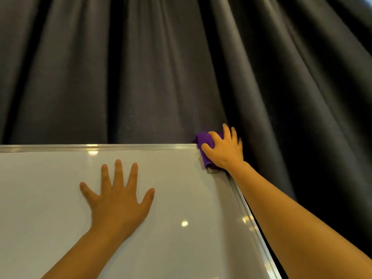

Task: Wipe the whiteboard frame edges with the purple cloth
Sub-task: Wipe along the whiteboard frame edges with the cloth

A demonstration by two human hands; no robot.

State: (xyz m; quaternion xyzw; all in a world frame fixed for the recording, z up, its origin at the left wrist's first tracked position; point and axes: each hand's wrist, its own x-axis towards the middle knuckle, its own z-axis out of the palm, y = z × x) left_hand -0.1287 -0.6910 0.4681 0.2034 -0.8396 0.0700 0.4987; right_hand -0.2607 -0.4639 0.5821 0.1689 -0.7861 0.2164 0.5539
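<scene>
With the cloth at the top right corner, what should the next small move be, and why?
Probably slide the right hand and the purple cloth down the right frame edge. The cloth sits wrapped over the corner, that edge runs bare below it, and the left hand presses flat on the whiteboard, steadying it.

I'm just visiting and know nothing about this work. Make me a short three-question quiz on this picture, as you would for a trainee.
1. True or false: the left hand lies flat with spread fingers on the whiteboard.
2. Which part of the frame does the purple cloth cover? A) top right corner B) middle of the top edge C) lower part of the right edge
3. Fill in: behind the board hangs a dark ____.

Key
1. True.
2. A: the right hand grips the cloth over that corner.
3. Curtain.
</scene>
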